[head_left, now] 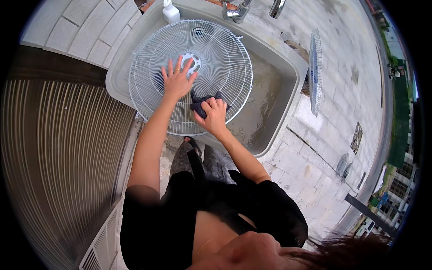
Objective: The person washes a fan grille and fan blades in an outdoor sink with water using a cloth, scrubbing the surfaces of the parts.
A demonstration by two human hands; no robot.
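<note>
Though partly hidden, the dark cloth (198, 108) seems bunched.

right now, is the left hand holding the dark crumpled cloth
No, the right hand grips the dark cloth, while the left hand lies spread on the round white wire fan grille.

A fan grille (198, 61) lies across the left part of a sink (279, 94); on it, the left hand (177, 84) rests left of a cloth (198, 108) under the right hand (215, 114). Behind are a bottle (171, 13) and, farther right, 2 taps (239, 12); another grille (316, 74) is right of the sink.
</note>
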